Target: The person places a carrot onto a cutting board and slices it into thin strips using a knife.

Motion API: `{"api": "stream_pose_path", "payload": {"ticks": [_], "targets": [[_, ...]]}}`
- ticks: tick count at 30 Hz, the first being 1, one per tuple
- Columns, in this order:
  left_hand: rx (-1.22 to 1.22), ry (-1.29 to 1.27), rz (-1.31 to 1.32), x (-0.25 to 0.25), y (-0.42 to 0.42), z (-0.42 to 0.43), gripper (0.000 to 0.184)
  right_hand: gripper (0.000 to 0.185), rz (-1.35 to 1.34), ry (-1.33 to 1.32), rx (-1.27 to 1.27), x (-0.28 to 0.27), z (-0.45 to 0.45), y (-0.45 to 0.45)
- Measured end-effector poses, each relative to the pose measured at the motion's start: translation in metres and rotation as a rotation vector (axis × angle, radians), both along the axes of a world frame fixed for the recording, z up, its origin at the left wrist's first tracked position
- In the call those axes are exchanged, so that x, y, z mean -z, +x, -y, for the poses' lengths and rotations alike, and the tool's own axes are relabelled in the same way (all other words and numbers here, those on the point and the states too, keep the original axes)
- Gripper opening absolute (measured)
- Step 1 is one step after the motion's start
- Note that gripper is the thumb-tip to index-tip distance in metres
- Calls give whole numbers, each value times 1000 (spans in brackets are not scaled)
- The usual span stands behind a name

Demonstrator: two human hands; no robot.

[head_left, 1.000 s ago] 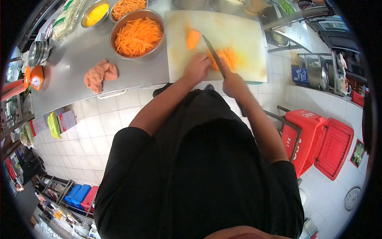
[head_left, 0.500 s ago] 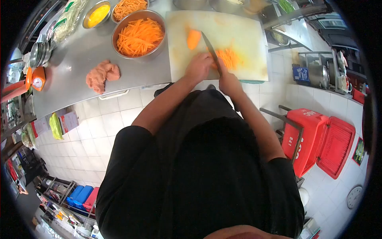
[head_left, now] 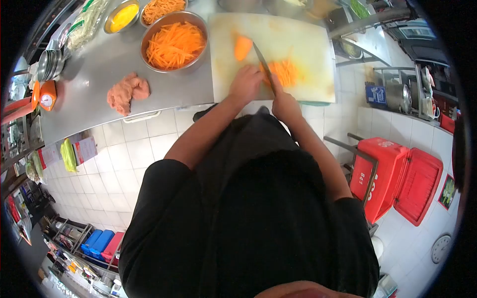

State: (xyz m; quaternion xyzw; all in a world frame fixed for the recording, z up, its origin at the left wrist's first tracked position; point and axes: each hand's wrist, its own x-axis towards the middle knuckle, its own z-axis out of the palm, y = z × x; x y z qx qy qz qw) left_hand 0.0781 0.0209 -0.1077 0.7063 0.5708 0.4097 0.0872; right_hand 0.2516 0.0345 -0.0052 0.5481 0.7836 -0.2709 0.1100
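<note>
My right hand (head_left: 284, 103) is closed around the handle of a knife (head_left: 263, 60), whose blade points up and to the left over the cutting board (head_left: 310, 42). Close to the blade's left side, my left hand (head_left: 246, 83) has its fingers curled down on carrot (head_left: 265, 74), most of which they hide. Thin carrot strips (head_left: 285, 73) lie in a loose pile to the right of the blade. Above my left hand rests a peeled chunk of carrot (head_left: 243, 47), touched by neither hand.
Left of the board stands a steel bowl (head_left: 201, 58) heaped with carrot strips. Behind it are a smaller bowl of shreds (head_left: 164, 10) and one of yellow liquid (head_left: 124, 19). Raw meat (head_left: 127, 93) lies near the counter's front edge. An orange scale (head_left: 47, 96) sits far left.
The knife and both hands have shifted only slightly at the same spot on the board. The carrot chunk and bowls look the same.
</note>
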Motion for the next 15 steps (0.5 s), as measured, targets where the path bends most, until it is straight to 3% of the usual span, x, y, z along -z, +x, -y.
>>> {"api": "stream_pose_path", "payload": {"ticks": [7,11,15], "targets": [[7,-20,1,-1,0,-1,15,87,-75,27,-83,-26,-7,9],[-12,17,20,-5,-2,-6,18,86,-103,78,-26,19,0,6],[-12,11,-1,-6,1,-5,17,87,-74,57,-82,-7,-15,9]]}}
